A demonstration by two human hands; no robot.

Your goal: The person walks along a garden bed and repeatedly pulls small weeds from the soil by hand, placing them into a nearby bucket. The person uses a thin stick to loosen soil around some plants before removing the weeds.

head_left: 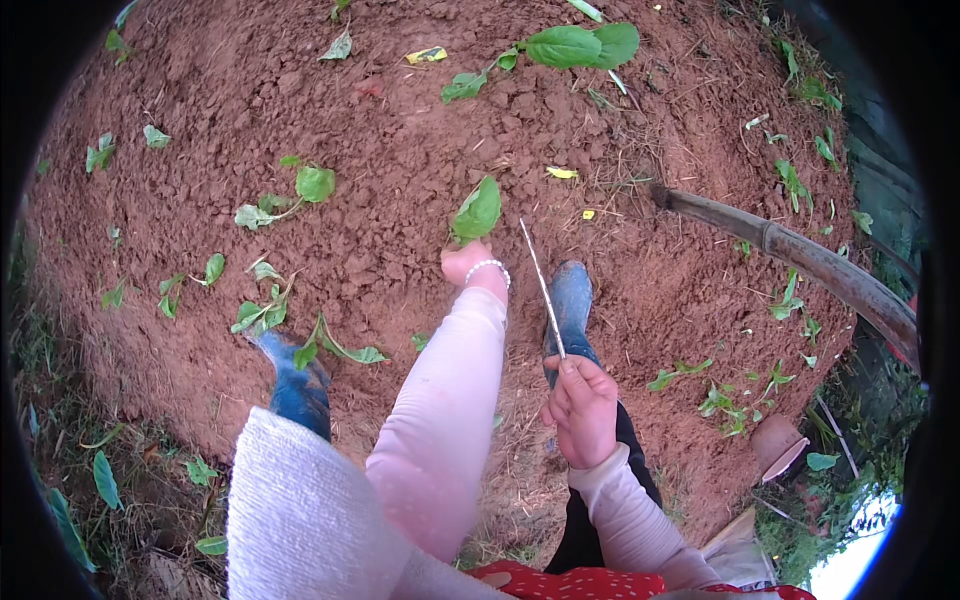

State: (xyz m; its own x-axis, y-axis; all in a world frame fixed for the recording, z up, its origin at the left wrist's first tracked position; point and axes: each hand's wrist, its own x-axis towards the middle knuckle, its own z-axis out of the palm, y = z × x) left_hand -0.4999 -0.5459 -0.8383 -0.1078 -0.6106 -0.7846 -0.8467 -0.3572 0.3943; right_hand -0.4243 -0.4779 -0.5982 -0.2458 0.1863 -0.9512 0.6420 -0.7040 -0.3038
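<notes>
My left hand (465, 262), with a white beaded bracelet at the wrist, reaches down to the soil in the middle. It is closed at the base of a green leafy seedling (477, 210), whose broad leaf stands out beyond the fingers. The fingertips and the stem's lower end are hidden. In my right hand (582, 408), closer to my body, a thin pale stick (540, 285) is pinched between thumb and fingers. The stick points up and slightly left, its far tip near the seedling.
Reddish clumpy soil (380, 150) spreads ahead, dotted with leafy seedlings (268, 310). My blue boots (572, 300) stand on it. A bamboo pole (800, 250) juts in from the right. A brown pot (778, 445) lies lower right. Yellow scraps (562, 173) lie beyond the stick.
</notes>
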